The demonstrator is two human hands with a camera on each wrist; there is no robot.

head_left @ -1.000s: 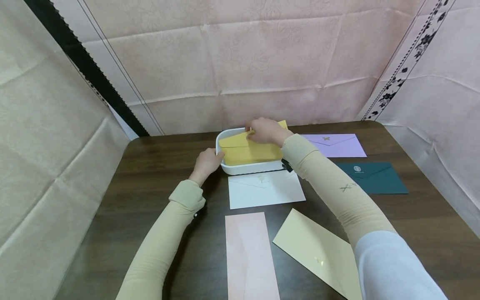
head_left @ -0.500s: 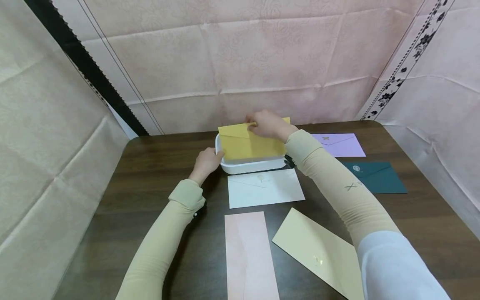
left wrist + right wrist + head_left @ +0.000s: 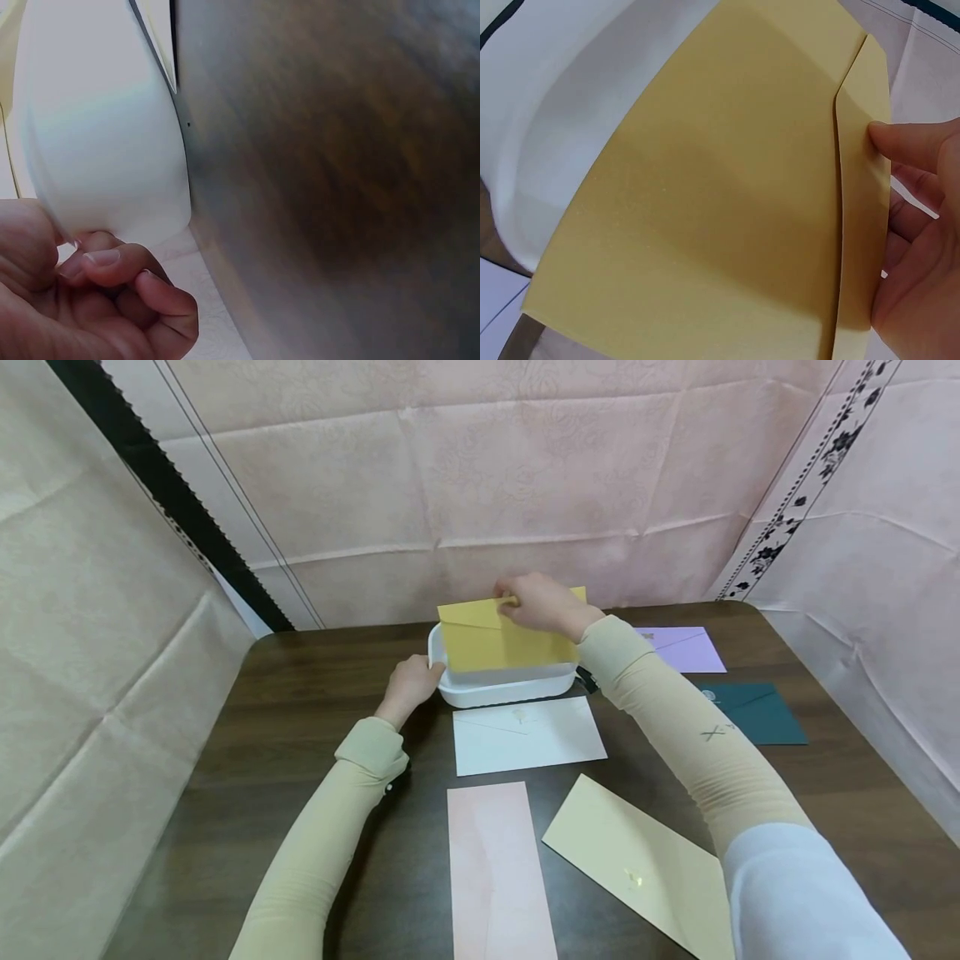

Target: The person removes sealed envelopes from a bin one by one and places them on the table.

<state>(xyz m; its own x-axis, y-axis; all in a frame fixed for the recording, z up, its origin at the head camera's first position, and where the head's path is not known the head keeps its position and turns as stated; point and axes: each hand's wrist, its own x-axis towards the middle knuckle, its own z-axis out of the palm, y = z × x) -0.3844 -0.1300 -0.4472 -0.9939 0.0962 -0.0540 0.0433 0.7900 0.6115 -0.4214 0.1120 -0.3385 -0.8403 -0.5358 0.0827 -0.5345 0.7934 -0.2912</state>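
Note:
My right hand [image 3: 542, 603] pinches the top edge of a yellow envelope [image 3: 705, 180], thumb on the flap side and fingers behind it. The envelope stands nearly upright over a white rounded plastic bin [image 3: 506, 693], whose pale inside shows below its lower edge. At the bin's left end, my left hand [image 3: 411, 683] grips the rim between thumb and curled fingers. The left wrist view shows that hand [image 3: 105, 292] against the bin's smooth outer wall [image 3: 105, 127].
A white envelope [image 3: 528, 739] lies in front of the bin. Closer are a pink envelope [image 3: 498, 868] and a cream one [image 3: 637, 868]. Purple [image 3: 686, 650] and dark green [image 3: 761, 714] envelopes lie to the right, partly behind the right sleeve. Cloth [image 3: 480, 485] hangs behind the wooden table [image 3: 300, 693].
My right hand has raised the yellow envelope from lying tilted inside the bin to standing higher above it, moving slightly right. The left hand keeps its grip on the rim.

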